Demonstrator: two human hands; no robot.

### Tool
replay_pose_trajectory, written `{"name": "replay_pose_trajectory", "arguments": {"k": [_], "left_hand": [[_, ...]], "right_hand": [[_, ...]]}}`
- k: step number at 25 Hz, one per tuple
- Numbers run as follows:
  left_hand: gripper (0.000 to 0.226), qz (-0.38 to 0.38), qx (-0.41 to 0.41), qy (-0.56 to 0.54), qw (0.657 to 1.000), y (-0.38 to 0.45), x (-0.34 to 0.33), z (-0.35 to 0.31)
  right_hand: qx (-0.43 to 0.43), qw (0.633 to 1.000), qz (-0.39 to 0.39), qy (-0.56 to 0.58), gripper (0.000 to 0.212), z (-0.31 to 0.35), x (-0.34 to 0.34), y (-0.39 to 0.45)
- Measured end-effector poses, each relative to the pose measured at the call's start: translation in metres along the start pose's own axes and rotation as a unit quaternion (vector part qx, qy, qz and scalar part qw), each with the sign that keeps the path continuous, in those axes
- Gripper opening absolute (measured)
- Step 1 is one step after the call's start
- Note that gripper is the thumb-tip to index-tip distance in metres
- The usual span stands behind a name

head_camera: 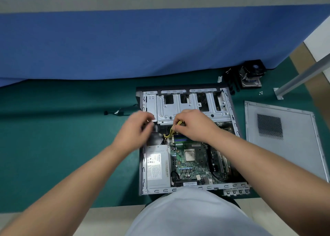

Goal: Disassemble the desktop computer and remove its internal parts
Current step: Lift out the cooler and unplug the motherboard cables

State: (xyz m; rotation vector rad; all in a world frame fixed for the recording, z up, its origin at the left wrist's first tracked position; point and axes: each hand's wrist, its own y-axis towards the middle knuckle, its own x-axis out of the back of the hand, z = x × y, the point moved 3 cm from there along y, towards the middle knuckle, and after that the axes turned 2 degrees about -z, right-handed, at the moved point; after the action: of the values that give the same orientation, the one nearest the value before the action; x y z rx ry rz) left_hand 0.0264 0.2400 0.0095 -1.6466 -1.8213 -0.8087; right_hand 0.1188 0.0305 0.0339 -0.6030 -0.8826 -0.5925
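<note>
Right hand [193,124]: fingers [178,127] curled, pinching the yellow wires [170,132] at the connector end, just above the top edge of the board [192,161]. Wires run down-left toward the PSU [157,167].

Left hand [138,128]: motion-blurred, fingers bent near the case's left wall, beside the drive cage [185,109]. Cannot tell whether it holds anything.

Case [187,139] lies open-side-up on the green counter [71,146], directly in front of the person. Inside: PSU bottom-left, board centre with bare CPU [190,155], blue RAM slots [180,139] just under the right hand, black cable [217,175] looping across the board's right side. Drive cage spans the far end.

Outside the case: side panel [284,139] flat on the counter to the right, apart from the case. Cooler with fan [252,74] at the far right corner, near the blue partition [142,42]. Small screws [260,92] nearby. Loose black cable [117,112] left of the case.
</note>
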Motion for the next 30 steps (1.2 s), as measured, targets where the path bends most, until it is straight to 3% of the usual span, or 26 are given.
{"name": "replay_pose_trajectory", "arguments": {"k": [3, 7, 10, 13, 17, 20, 23, 30], "left_hand": [[0.038, 0.09, 0.008, 0.084, 0.992, -0.019, -0.037, -0.017], [0.025, 0.005, 0.089, 0.106, 0.99, -0.015, -0.051, -0.016], [0.021, -0.033, 0.089, 0.086, 0.992, -0.016, -0.049, -0.009], [0.013, -0.059, 0.094, 0.036, 0.993, -0.017, -0.046, -0.004], [0.009, -0.153, 0.157, -0.052, 0.974, -0.017, -0.041, -0.003], [0.004, -0.153, 0.169, -0.051, 0.972, -0.015, -0.046, -0.006], [0.025, -0.121, 0.21, -0.009, 0.97, -0.009, -0.052, -0.01], [0.017, -0.132, 0.182, 0.04, 0.974, -0.007, -0.054, -0.017]], "right_hand": [[0.021, 1.0, -0.003, -0.011, 0.014, 0.017, 0.008, 0.017], [0.03, 0.999, 0.015, -0.02, 0.013, 0.038, 0.012, 0.038], [0.022, 0.999, 0.036, -0.002, 0.013, 0.043, 0.015, 0.053], [-0.005, 0.997, 0.069, 0.024, 0.01, 0.04, 0.024, 0.07], [-0.041, 0.996, 0.063, 0.05, 0.013, 0.038, 0.023, 0.085], [-0.062, 0.997, 0.035, 0.036, 0.032, 0.04, 0.013, 0.095], [-0.086, 0.996, 0.0, 0.019, 0.055, 0.036, 0.011, 0.099], [-0.114, 0.993, 0.002, 0.027, 0.052, 0.011, 0.012, 0.095]]}}
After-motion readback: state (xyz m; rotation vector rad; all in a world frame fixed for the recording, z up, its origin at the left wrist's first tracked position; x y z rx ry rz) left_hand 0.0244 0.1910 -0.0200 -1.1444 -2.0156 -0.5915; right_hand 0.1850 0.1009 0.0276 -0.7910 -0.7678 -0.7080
